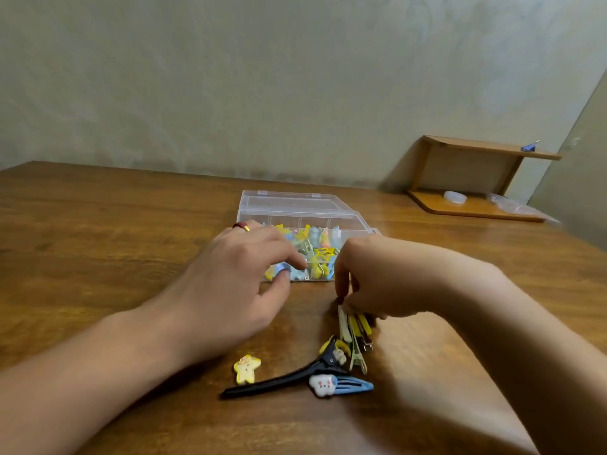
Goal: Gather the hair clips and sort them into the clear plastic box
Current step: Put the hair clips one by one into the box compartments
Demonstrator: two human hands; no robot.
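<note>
A clear plastic box (297, 210) with its lid open stands mid-table, holding several yellow, blue and green clips. My left hand (236, 280) hovers at the box's front left corner and pinches a small blue clip (283, 268) between thumb and fingers. My right hand (371, 277) reaches down just in front of the box, its fingers curled on the top ends of a bundle of yellow-green clips (354, 330). Nearer me lie a long black clip (282, 380), a yellow star clip (246, 369) and a blue snap clip with a white cloud (341, 385).
The wooden table (98, 244) runs to a wall at the back. A small wooden shelf (473, 178) stands at the back right with a blue clip (528, 146) on top and clear plastic items on its base.
</note>
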